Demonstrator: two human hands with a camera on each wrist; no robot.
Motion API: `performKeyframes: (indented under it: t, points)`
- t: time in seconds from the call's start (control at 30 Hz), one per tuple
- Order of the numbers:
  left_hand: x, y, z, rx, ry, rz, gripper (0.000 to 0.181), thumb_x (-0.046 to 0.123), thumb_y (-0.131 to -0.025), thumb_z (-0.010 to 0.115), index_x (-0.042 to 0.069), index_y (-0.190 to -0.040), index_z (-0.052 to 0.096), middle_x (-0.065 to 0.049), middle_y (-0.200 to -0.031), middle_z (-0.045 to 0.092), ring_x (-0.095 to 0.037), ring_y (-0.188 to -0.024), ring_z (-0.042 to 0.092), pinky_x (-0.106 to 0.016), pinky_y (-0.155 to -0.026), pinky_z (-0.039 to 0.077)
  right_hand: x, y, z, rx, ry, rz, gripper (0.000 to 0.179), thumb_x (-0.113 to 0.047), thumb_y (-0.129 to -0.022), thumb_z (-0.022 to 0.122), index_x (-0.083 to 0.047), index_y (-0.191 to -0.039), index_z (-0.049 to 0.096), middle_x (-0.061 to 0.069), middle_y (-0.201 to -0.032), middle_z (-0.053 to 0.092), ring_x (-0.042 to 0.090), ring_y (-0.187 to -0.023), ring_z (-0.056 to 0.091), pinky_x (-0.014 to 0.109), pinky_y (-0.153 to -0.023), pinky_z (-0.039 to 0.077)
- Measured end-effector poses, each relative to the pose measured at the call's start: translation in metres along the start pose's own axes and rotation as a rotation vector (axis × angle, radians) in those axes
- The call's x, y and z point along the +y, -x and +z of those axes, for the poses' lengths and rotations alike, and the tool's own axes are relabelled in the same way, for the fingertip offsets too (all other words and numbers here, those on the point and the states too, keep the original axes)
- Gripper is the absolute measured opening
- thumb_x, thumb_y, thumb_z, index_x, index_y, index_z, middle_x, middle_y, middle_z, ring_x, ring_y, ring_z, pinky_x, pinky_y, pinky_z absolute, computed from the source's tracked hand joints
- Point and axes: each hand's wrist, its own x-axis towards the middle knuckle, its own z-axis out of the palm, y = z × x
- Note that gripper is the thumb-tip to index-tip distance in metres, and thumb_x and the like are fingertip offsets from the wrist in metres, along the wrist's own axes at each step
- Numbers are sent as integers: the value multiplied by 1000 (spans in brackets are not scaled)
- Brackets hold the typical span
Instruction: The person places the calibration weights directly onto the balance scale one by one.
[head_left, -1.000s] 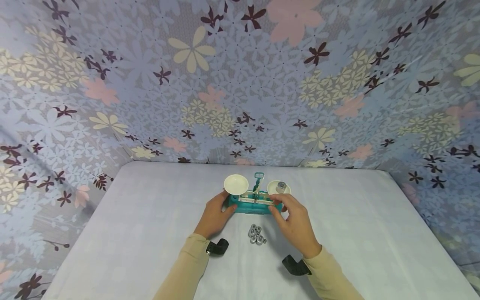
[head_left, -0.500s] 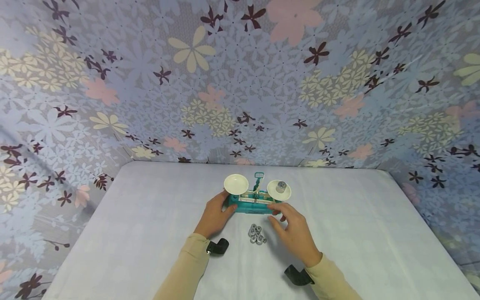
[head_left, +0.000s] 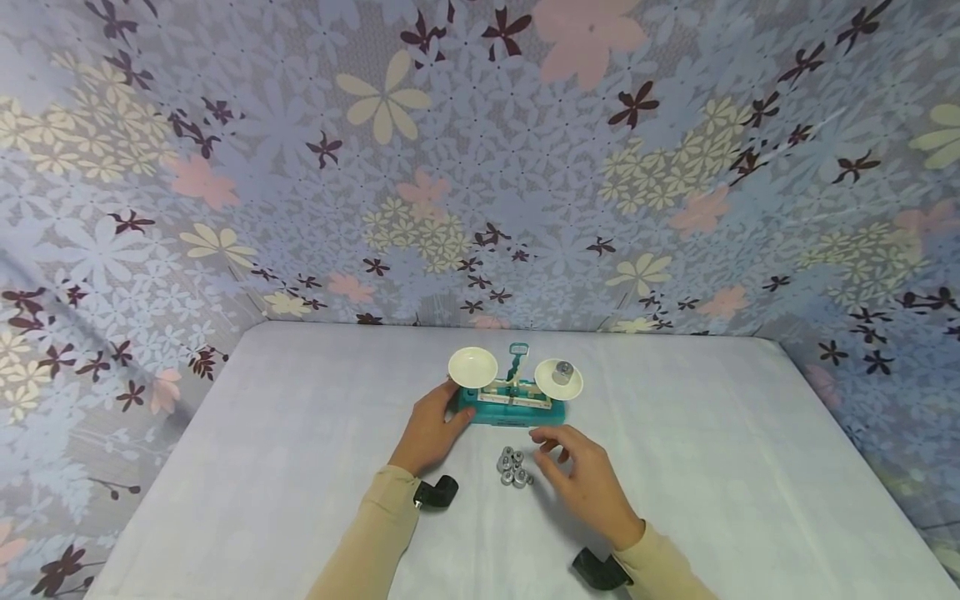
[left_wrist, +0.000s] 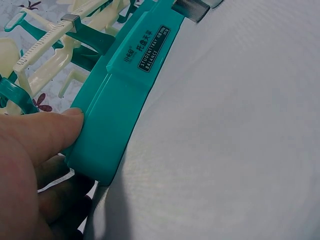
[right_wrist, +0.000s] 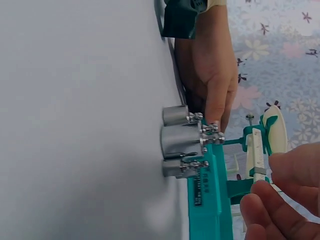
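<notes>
- Right hand [head_left: 588, 483] has moved nearward from the balance [head_left: 510, 414]; grip apart, right of the metal weights [head_left: 514, 468].
- Left hand [head_left: 430, 431]: grip clamped on the balance's left end.

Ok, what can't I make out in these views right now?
- Head: any marking on the weight in the right pan; too small.
- Head: numbers on the scale beam; too small.
- Right wrist: one end of the balance base; bottom edge cuts it off.
- Right wrist: most of the right hand; right edge.

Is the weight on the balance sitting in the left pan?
No, the head view shows the metal weight sitting in the right pan.
</notes>
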Motion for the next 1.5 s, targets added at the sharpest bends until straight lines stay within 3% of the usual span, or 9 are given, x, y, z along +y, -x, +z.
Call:
performKeyframes:
  t: [0.33,0.47,0.77,1.23,1.5]
  points:
    - [0,0,0,4,7,2,62,35,-92,56,6,-142,35,-11,-143,40,-24,-131,38,-40,-109,31,3,9,8,-81,-91,107,23,-11,-83,70,-17,-105,64,-10,-91,63,2,-79,56,22,-64,50]
    - [0,0,1,2,3,-2,61,35,-92,55,7,-142,35,-10,-143,40,-23,-131,38,-39,-109,31,5,12,11,-113,-111,112,21,-13,-83,70,-16,-103,64,-9,-89,63,3,-78,56,23,-64,50]
    - [3,1,-1,-1,3,0,61,35,-92,56,6,-142,35,-11,-142,41,-24,-130,38,-40,-109,31,9,15,13,-182,-84,161,15,-15,-84,69,-22,-96,65,-17,-85,59,2,-75,53,21,-63,47]
    - [2,3,-2,28,31,58,60,32,-92,57,1,-140,38,-14,-140,43,-27,-128,41,-42,-107,34,15,17,12,-218,-86,194,14,-12,-83,69,-24,-90,64,-16,-81,58,4,-72,52,21,-61,47]
    - [3,2,-3,12,27,28,61,33,-92,57,3,-141,37,-12,-141,42,-25,-129,40,-39,-108,32,16,15,12,-238,-78,208,12,-13,-83,70,-23,-87,65,-15,-80,57,5,-71,51,21,-61,47]
